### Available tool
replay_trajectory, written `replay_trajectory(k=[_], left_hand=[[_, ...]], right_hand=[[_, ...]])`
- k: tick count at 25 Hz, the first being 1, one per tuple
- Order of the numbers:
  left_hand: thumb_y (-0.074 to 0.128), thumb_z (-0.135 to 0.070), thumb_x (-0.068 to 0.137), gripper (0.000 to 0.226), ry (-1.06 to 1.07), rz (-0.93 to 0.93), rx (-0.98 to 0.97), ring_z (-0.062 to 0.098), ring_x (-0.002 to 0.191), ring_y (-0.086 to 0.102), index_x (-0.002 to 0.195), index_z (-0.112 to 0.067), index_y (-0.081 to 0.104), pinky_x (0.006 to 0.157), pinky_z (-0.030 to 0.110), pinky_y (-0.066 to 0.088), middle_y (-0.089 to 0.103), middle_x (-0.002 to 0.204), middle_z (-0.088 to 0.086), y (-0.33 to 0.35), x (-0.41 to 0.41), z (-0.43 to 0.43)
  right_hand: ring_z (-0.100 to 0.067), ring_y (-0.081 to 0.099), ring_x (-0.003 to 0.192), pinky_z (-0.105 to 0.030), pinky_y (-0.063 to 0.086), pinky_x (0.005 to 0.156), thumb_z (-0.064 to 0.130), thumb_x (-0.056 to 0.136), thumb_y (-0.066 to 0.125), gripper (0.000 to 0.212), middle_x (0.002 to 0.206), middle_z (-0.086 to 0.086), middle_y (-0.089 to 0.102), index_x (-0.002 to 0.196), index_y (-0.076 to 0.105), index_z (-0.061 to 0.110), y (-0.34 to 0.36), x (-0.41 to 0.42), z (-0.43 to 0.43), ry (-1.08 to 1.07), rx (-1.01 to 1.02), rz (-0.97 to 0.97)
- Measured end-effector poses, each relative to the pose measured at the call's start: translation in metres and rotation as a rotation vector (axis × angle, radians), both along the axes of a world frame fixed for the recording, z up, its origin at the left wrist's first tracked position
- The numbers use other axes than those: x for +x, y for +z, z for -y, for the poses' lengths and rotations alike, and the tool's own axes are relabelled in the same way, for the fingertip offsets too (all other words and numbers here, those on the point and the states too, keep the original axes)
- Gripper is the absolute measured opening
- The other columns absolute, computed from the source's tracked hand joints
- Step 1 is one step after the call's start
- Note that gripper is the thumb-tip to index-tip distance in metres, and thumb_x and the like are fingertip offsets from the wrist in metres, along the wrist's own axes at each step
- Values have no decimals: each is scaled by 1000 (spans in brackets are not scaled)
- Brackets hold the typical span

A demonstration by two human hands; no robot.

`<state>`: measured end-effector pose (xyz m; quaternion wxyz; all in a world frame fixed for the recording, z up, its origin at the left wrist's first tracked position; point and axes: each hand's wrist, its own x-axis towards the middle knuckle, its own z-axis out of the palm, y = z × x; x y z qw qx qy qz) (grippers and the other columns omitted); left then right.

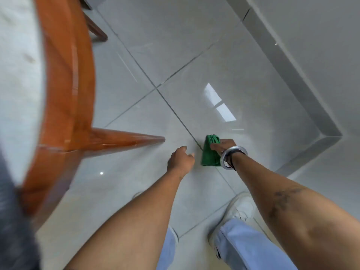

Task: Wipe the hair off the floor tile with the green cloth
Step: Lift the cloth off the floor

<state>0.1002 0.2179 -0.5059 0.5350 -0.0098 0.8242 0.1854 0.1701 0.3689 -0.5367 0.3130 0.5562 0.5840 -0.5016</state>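
A folded green cloth (210,152) lies on the glossy grey floor tile (148,172), right on a dark grout line. My right hand (224,146), with silver bangles at the wrist, presses down on the cloth's right side and grips it. My left hand (180,158) hovers just left of the cloth, fingers loosely curled, holding nothing. No hair is visible on the tile at this size.
A wooden chair (66,90) with a pale cushion fills the left; one leg (126,138) points toward my left hand. A grey skirting (288,75) runs along the wall at the right. My white shoe (239,209) stands below the cloth.
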Motion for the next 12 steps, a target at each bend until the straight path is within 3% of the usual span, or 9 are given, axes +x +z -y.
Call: replay_trajectory(k=[2, 3, 6, 9, 11, 12], left_hand=[[47, -23, 95, 17, 482, 121, 121, 24, 97, 55, 85, -18, 61, 72, 28, 46, 63, 91, 2, 68, 3, 2], [50, -24, 95, 20, 648, 158, 157, 21, 90, 55, 79, -19, 60, 69, 26, 46, 62, 84, -1, 104, 3, 5], [64, -21, 89, 15, 746, 211, 256, 26, 92, 66, 97, -8, 67, 82, 37, 55, 69, 98, 10, 219, 1, 19], [64, -6, 86, 28, 750, 288, 374, 25, 89, 66, 113, 0, 63, 73, 34, 55, 69, 102, 13, 328, -18, 54], [63, -4, 85, 20, 704, 361, 473, 20, 81, 68, 105, -6, 67, 72, 32, 55, 72, 93, 8, 379, -34, 86], [64, -4, 84, 17, 643, 339, 481, 19, 77, 69, 99, -9, 69, 72, 32, 56, 73, 89, 7, 398, -45, 103]], right_hand=[[-36, 65, 99, -45, 52, 94, 6, 80, 54, 29, 112, -23, 66, 105, 64, -2, 69, 11, 14, -375, -318, -112], [-37, 63, 103, -49, 49, 97, 5, 79, 48, 39, 115, -24, 65, 115, 60, -3, 107, 20, 21, -488, -436, -171], [-31, 68, 88, -46, 56, 84, 13, 65, 47, 48, 97, -14, 71, 108, 68, 7, 235, 31, 34, -684, -651, -300], [-31, 68, 98, -50, 54, 90, 14, 73, 57, 38, 108, -12, 71, 110, 66, 10, 346, 18, 52, -519, -644, -333], [-37, 63, 110, -58, 47, 98, 7, 82, 63, 38, 121, -19, 65, 119, 59, 4, 396, 1, 75, -288, -558, -315], [-37, 64, 108, -56, 49, 96, 5, 85, 63, 36, 120, -19, 66, 120, 59, 3, 415, -12, 89, -203, -502, -294]])
